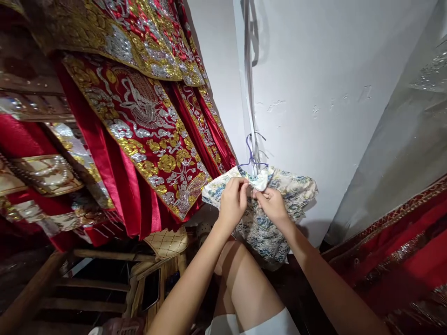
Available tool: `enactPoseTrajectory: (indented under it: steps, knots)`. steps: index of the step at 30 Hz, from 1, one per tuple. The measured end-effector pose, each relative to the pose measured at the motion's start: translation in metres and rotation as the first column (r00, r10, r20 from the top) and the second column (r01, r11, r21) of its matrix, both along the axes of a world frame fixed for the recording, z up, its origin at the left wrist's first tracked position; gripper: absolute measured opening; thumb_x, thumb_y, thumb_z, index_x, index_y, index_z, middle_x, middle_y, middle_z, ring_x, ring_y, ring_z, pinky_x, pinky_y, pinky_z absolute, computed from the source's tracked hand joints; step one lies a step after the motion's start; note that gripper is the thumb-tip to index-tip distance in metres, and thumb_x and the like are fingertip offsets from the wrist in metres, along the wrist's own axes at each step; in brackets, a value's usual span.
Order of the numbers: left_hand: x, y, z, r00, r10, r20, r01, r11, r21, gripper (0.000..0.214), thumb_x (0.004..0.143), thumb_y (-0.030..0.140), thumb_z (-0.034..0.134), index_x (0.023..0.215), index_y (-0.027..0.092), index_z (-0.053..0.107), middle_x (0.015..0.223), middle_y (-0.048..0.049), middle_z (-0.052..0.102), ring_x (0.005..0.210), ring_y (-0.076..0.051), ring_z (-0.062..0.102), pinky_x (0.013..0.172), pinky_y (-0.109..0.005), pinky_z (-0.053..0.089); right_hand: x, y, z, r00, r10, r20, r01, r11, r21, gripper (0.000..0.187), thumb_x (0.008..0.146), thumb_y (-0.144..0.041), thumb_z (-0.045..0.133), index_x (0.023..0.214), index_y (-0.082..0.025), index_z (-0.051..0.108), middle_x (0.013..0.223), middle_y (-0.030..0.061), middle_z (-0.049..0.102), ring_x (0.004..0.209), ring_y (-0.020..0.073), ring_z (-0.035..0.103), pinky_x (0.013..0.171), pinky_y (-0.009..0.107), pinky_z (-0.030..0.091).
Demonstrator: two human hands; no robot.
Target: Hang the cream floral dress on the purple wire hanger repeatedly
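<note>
A floral blouse (263,228) in cream with blue and yellow print hangs from a purple wire hanger (250,148) against the white wall. My left hand (234,199) pinches the left side of its collar near the front opening. On the other side of that opening, my right hand (273,204) has its fingers closed on the collar's lower edge. Both hands are close together just under the hanger. What lies exactly between the fingertips is too small to make out.
Red embroidered costumes (150,121) with gold and silver sequins hang at left. A wooden chair (139,272) bears a phone (151,288). Hanging straps (248,70) run down the wall. Plastic sheeting (384,144) and red fabric (401,260) fill the right side.
</note>
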State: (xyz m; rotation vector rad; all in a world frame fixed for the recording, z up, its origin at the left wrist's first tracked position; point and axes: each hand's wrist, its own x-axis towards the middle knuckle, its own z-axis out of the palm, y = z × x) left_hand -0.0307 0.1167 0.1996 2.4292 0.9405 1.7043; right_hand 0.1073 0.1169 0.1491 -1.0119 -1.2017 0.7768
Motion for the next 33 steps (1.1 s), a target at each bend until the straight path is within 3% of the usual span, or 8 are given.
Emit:
enactPoseTrajectory:
  steps: [4,7,12,17,20,24,28,33]
  knots:
    - [-0.024,0.006,0.013,0.907,0.087,0.412,-0.091,0.996,-0.008,0.014,0.100,0.026,0.051,0.095,0.018,0.062,0.091,-0.0036,0.065,0.086,-0.016,0.061,0.081,-0.027,0.047,0.004,-0.005,-0.027,0.999,-0.036,0.003,0.036,0.996,-0.083,0.030,0.074,-0.042,0.069,0.056,-0.019,0.062,0.043,-0.0031,0.049,0.043,0.0121,0.042,0.045,0.026,0.027]
    - [-0.064,0.022,0.006,0.633,0.136,0.762,0.028,0.980,-0.198,0.013,0.096,0.028,0.059,0.091,0.016,0.063,0.084,-0.0008,0.062,0.078,-0.012,0.059,0.077,-0.023,0.048,0.010,-0.030,-0.044,0.999,-0.028,-0.021,0.024,0.989,-0.143,0.028,0.076,-0.038,0.066,0.055,-0.020,0.062,0.043,-0.0028,0.048,0.044,0.0126,0.043,0.047,0.027,0.030]
    - [-0.093,0.016,-0.070,0.074,0.443,0.893,0.635,0.670,-0.385,0.027,0.100,0.010,0.040,0.091,0.013,0.066,0.077,-0.0048,0.068,0.074,-0.011,0.065,0.080,-0.023,0.053,-0.008,-0.085,-0.062,0.966,-0.065,-0.248,0.000,0.968,-0.253,0.027,0.073,-0.038,0.065,0.053,-0.020,0.059,0.044,-0.0034,0.045,0.042,0.0099,0.037,0.045,0.026,0.026]
    - [-0.065,-0.040,-0.156,-0.109,0.523,0.846,0.815,0.534,-0.225,0.041,0.102,0.013,0.030,0.129,0.013,0.062,0.114,-0.0144,0.074,0.102,-0.018,0.071,0.094,-0.034,0.054,-0.014,-0.123,-0.093,0.959,-0.023,-0.282,-0.070,0.946,-0.315,0.033,0.075,-0.044,0.065,0.054,-0.020,0.056,0.043,-0.0043,0.042,0.042,0.0088,0.036,0.045,0.024,0.024]
    - [-0.053,-0.058,-0.177,-0.133,0.430,0.893,0.871,0.481,-0.102,0.048,0.100,0.010,0.029,0.137,0.016,0.058,0.128,-0.0150,0.070,0.114,-0.021,0.069,0.106,-0.039,0.049,0.003,-0.134,-0.113,0.970,0.212,-0.121,-0.242,0.891,-0.383,0.037,0.077,-0.045,0.062,0.051,-0.020,0.054,0.039,-0.0048,0.040,0.037,0.0080,0.032,0.043,0.025,0.021]
    - [-0.040,-0.071,-0.156,-0.083,0.290,0.953,0.901,0.431,-0.052,0.040,0.098,0.016,0.037,0.124,0.016,0.066,0.127,-0.0152,0.069,0.122,-0.024,0.063,0.115,-0.044,0.040,0.019,-0.130,-0.114,0.854,0.518,0.036,-0.444,0.765,-0.467,0.039,0.083,-0.046,0.065,0.056,-0.018,0.059,0.044,-0.0030,0.048,0.041,0.0096,0.039,0.045,0.025,0.024]
    - [-0.015,-0.101,-0.121,0.111,0.114,0.987,0.911,0.385,-0.147,0.010,0.090,0.023,0.058,0.090,0.017,0.066,0.105,-0.0106,0.070,0.106,-0.024,0.066,0.106,-0.041,0.045,0.017,-0.120,-0.096,0.986,0.163,-0.023,-0.162,0.937,-0.310,0.046,0.085,-0.066,0.062,0.082,-0.020,0.070,0.070,0.0037,0.065,0.063,0.0169,0.054,0.058,0.028,0.042]
    - [0.019,-0.141,-0.097,0.525,-0.356,0.773,0.851,0.234,-0.470,0.026,0.096,0.042,0.055,0.086,0.018,0.057,0.122,-0.0125,0.059,0.118,-0.028,0.055,0.106,-0.041,0.040,0.021,-0.122,-0.107,0.959,0.095,-0.266,-0.187,0.919,-0.346,0.069,0.078,-0.090,0.043,0.079,-0.026,0.069,0.076,0.0052,0.068,0.078,0.0245,0.066,0.073,0.036,0.056]
